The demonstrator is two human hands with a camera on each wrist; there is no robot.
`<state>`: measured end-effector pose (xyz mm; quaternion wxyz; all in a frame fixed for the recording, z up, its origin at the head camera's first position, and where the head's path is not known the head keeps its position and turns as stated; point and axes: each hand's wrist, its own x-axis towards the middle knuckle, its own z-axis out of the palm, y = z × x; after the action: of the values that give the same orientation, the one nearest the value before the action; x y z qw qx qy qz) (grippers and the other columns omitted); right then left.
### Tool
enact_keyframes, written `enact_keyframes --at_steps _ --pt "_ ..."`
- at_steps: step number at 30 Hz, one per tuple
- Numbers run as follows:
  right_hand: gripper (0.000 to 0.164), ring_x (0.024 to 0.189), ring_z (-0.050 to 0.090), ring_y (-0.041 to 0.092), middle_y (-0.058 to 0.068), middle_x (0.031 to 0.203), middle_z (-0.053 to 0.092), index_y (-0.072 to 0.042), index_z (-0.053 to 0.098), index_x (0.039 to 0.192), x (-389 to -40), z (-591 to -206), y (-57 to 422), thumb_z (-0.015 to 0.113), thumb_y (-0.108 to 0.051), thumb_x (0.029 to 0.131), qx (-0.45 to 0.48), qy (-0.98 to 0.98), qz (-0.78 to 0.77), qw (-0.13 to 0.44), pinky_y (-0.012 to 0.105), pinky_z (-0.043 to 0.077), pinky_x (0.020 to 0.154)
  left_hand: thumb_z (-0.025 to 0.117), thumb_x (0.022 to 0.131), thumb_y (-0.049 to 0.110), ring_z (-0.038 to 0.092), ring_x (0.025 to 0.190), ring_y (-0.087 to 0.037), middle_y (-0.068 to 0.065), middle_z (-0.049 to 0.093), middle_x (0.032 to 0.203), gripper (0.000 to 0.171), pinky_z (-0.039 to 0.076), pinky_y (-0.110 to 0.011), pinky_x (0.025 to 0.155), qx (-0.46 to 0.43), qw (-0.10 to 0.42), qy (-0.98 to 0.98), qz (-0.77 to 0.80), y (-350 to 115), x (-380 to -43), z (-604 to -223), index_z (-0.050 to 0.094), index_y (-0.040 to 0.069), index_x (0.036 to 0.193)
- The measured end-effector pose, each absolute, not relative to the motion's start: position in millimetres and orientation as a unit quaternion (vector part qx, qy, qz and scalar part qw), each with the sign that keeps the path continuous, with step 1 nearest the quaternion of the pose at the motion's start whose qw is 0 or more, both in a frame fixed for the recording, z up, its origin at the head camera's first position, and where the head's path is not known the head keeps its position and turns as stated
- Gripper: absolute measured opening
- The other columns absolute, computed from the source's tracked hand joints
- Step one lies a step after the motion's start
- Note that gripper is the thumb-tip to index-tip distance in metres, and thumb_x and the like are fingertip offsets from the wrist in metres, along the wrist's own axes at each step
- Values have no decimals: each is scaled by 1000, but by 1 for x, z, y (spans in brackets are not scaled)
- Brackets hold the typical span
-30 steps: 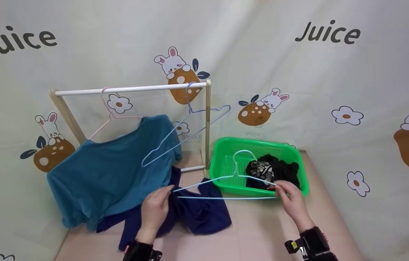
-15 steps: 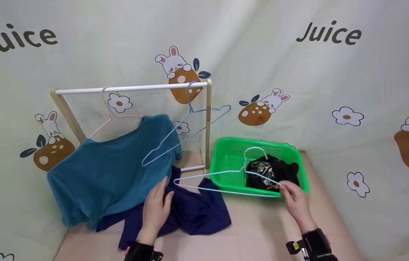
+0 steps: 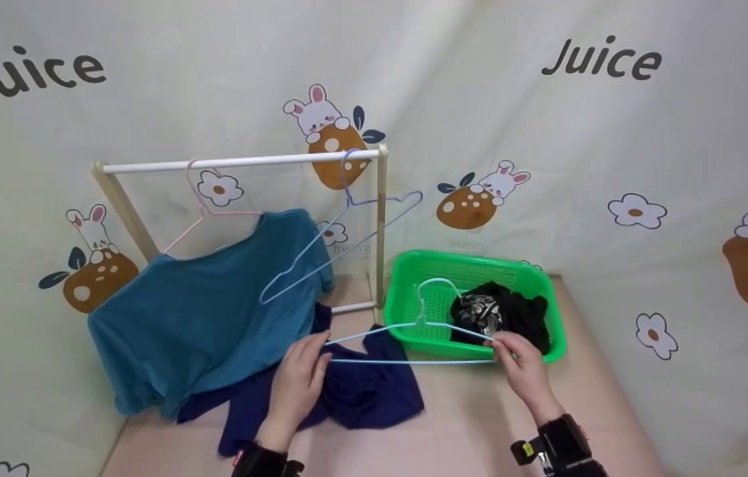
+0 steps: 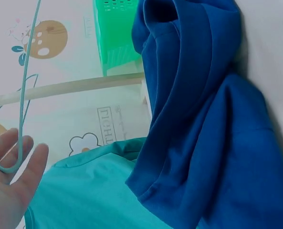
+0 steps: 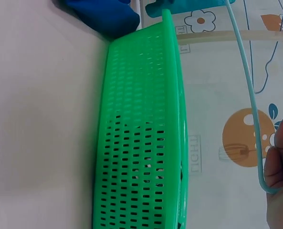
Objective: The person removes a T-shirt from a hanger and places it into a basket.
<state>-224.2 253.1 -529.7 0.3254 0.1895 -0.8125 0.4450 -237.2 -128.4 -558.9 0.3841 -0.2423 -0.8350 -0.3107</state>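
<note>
A light-blue clothes hanger (image 3: 383, 362) is held level in front of me, its hook up and overlapping the basket. My right hand (image 3: 523, 371) pinches its right end between thumb and fingers. At the other end is my left hand (image 3: 297, 381), fingers extended and thumb apart. In the left wrist view the hanger's rounded tip (image 4: 20, 160) lies against the fingers of that hand. Beneath and behind the left hand, a dark-blue garment (image 3: 374, 391) lies crumpled on the table. A black garment with a pale print (image 3: 523, 315) sits in the green basket (image 3: 407, 281).
A small rack with a white rail (image 3: 267, 160) stands at the back left. From it hang a teal top (image 3: 214, 311) on a pink hanger (image 3: 181, 237) and a bare blue-purple hanger (image 3: 304, 254). A printed cloth backdrop (image 3: 453, 99) surrounds the tabletop (image 3: 466, 424).
My left hand came off the hanger's left end, which swung free and tilted, then moved back to that end. The hanger is level again and slightly further left; my right hand kept hold.
</note>
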Motion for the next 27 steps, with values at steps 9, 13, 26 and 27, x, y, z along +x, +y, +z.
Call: enact_keyframes --at_steps 9,13,26,27 --pt "17 61 52 17 10 68 57 3 69 87 -222 -527 247 63 19 84 212 -807 456 308 17 40 60 70 87 2 58 76 -23 -3 60 81 9 46 -36 71 -217 392 -836 -317 -133 -232 -558 62 6 89" --pt "19 61 52 17 7 67 57 1 70 88 -231 -540 250 63 18 84 207 -805 464 306 17 40 60 67 89 1 53 69 -22 -2 53 74 13 42 -33 67 -212 396 -830 -331 -135 -231 -556 57 7 84" --pt "35 107 58 13 3 115 68 -9 67 122 -243 -551 258 67 5 90 189 -823 447 295 15 42 89 55 101 17 49 68 -22 -1 50 70 22 37 -32 71 -179 434 -802 -370 -152 -231 -545 56 6 82" --pt "40 113 56 13 5 121 66 -8 64 129 -242 -550 259 66 4 91 185 -825 447 294 15 39 93 54 102 19 50 69 -22 -1 51 71 24 37 -32 71 -175 441 -798 -371 -154 -230 -544 57 6 82"
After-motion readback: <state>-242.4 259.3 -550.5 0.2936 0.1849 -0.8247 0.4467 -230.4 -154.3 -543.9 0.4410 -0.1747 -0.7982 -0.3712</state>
